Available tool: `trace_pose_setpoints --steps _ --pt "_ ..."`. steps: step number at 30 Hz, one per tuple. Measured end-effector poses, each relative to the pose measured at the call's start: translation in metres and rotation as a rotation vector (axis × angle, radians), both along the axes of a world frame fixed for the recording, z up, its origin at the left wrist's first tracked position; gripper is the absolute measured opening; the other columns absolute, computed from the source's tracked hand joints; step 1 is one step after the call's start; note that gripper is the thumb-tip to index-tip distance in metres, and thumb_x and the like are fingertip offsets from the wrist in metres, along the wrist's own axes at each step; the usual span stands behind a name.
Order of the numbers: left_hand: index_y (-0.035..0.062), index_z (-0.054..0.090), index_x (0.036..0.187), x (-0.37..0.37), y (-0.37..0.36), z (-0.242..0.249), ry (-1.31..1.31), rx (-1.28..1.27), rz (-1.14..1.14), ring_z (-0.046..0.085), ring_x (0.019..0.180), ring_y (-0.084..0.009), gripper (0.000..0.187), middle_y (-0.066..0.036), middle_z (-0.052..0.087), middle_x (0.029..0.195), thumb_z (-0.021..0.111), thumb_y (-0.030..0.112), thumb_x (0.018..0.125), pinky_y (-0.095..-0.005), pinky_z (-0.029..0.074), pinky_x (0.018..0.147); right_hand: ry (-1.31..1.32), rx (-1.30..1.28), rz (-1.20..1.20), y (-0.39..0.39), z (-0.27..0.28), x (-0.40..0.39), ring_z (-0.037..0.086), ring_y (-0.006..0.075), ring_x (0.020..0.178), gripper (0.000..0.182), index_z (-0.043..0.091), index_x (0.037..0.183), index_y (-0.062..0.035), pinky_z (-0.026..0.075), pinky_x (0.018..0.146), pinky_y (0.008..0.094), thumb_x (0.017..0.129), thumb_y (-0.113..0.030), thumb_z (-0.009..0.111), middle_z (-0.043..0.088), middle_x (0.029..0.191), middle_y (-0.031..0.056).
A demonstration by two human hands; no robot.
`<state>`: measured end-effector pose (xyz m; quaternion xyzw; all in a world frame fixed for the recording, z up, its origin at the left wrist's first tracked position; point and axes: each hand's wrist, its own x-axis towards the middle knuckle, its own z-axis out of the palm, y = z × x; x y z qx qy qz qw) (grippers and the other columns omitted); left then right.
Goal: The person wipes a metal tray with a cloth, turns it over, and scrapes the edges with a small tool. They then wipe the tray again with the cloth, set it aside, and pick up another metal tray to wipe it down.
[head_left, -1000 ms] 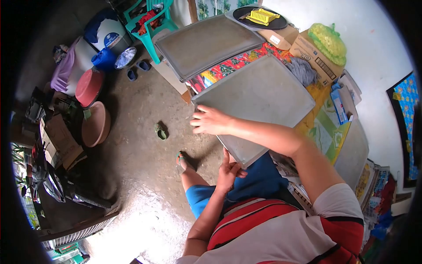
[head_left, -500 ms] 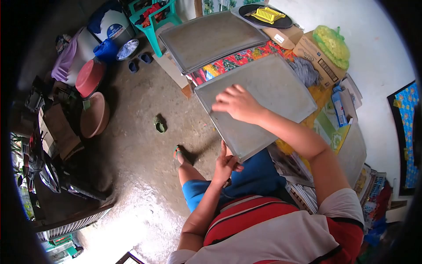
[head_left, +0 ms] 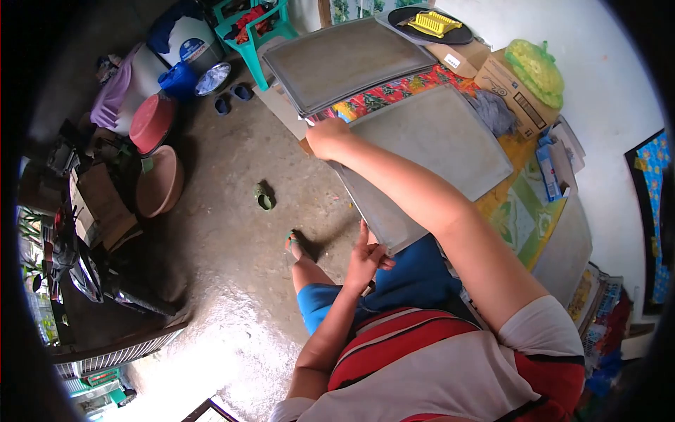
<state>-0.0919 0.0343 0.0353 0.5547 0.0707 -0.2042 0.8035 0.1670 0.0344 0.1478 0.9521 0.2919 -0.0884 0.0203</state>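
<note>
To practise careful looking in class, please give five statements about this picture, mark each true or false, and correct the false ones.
1. The right hand is at a corner of the nearer tray. True.
2. The left hand lies in the middle of that tray. False: the left hand is at its edge.
3. The chair is red. False: the chair is green.
4. A yellow-green bag rests on a cardboard box. True.
5. The green shoe hangs on the wall. False: the green shoe is on the floor.

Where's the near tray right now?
In the head view, the near tray is right of centre, with the right hand at its left corner and the left hand by its near corner.
</note>
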Motion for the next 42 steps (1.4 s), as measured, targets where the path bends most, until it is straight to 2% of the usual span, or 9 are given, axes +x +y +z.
trace_pose_setpoints --steps 4,11,20,23,27,31,35,38,42 --pt "0.0133 -0.011 0.153 0.001 0.002 -0.003 0.014 -0.026 -0.012 0.068 0.065 -0.0222 0.082 -0.016 0.063 0.082 0.047 0.001 0.096 -0.0302 0.058 0.060 0.134 -0.367 0.209 0.016 0.002 -0.035 0.065 0.0291 0.106 0.035 0.071 0.113 -0.0116 0.052 0.086 0.0460 0.079 -0.015 0.067 0.069 0.117 0.0062" --pt "0.0073 -0.004 0.153 0.001 0.001 -0.009 0.037 -0.080 0.003 0.068 0.064 -0.0217 0.077 -0.015 0.063 0.082 0.048 0.002 0.097 -0.0299 0.058 0.058 0.116 0.454 -0.200 -0.062 -0.008 -0.006 0.065 0.0372 0.099 0.031 0.061 0.113 -0.0082 0.051 0.083 0.0478 0.089 -0.028 0.060 0.068 0.107 0.0166" --pt "0.0032 0.009 0.152 0.002 0.001 -0.010 0.084 -0.150 0.003 0.068 0.064 -0.0206 0.069 -0.015 0.064 0.082 0.050 0.004 0.096 -0.0289 0.057 0.058 0.316 0.697 -0.351 -0.095 -0.080 -0.051 0.063 0.0364 0.102 0.037 0.055 0.114 -0.0033 0.049 0.084 0.0453 0.090 -0.030 0.063 0.067 0.105 0.0192" --pt "0.0029 0.011 0.152 0.002 0.000 -0.008 0.080 -0.147 0.004 0.068 0.065 -0.0202 0.068 -0.015 0.065 0.082 0.051 0.004 0.096 -0.0286 0.057 0.058 -0.064 0.933 -0.372 -0.060 -0.021 -0.093 0.066 0.0348 0.079 0.023 0.056 0.107 -0.0050 0.050 0.070 0.0441 0.091 -0.021 0.062 0.068 0.087 0.0123" --pt "0.0021 0.014 0.150 0.004 0.002 -0.008 0.070 -0.114 -0.016 0.068 0.066 -0.0223 0.066 -0.016 0.065 0.083 0.052 0.005 0.096 -0.0302 0.058 0.059 -0.567 0.919 0.249 -0.058 -0.024 -0.104 0.066 0.0220 0.072 0.022 0.058 0.102 -0.0145 0.050 0.061 0.0366 0.080 -0.012 0.061 0.067 0.074 0.0029" --pt "0.0015 0.018 0.149 0.002 0.001 -0.011 0.056 -0.120 0.002 0.069 0.067 -0.0228 0.064 -0.017 0.066 0.084 0.053 0.006 0.095 -0.0307 0.058 0.061 -0.422 0.683 0.204 -0.067 -0.043 -0.105 0.068 0.0238 0.070 0.024 0.057 0.098 -0.0156 0.051 0.057 0.0363 0.075 -0.010 0.062 0.067 0.072 0.0029" --pt "0.0021 0.025 0.147 0.000 -0.002 -0.010 0.096 -0.028 0.028 0.069 0.067 -0.0221 0.059 -0.017 0.066 0.084 0.052 0.006 0.096 -0.0313 0.059 0.064 0.081 0.591 -0.114 -0.079 -0.030 -0.099 0.068 0.0287 0.089 0.019 0.057 0.108 -0.0085 0.053 0.075 0.0409 0.089 -0.014 0.060 0.070 0.088 0.0123" --pt "0.0008 0.017 0.151 0.001 0.001 -0.009 0.066 -0.063 -0.010 0.068 0.067 -0.0201 0.065 -0.016 0.066 0.081 0.051 0.005 0.095 -0.0291 0.057 0.062 -0.011 1.080 -0.418 -0.109 -0.061 -0.071 0.064 0.0297 0.106 0.031 0.053 0.125 -0.0081 0.049 0.088 0.0385 0.095 -0.016 0.055 0.066 0.112 0.0176" --pt "0.0008 0.024 0.148 0.002 0.002 -0.002 0.075 -0.049 -0.012 0.068 0.067 -0.0196 0.059 -0.015 0.066 0.082 0.051 0.005 0.096 -0.0281 0.056 0.062 -0.112 0.959 -0.692 -0.216 -0.087 0.011 0.058 0.0374 0.115 0.041 0.050 0.131 -0.0119 0.045 0.094 0.0473 0.097 -0.036 0.049 0.061 0.123 0.0202"
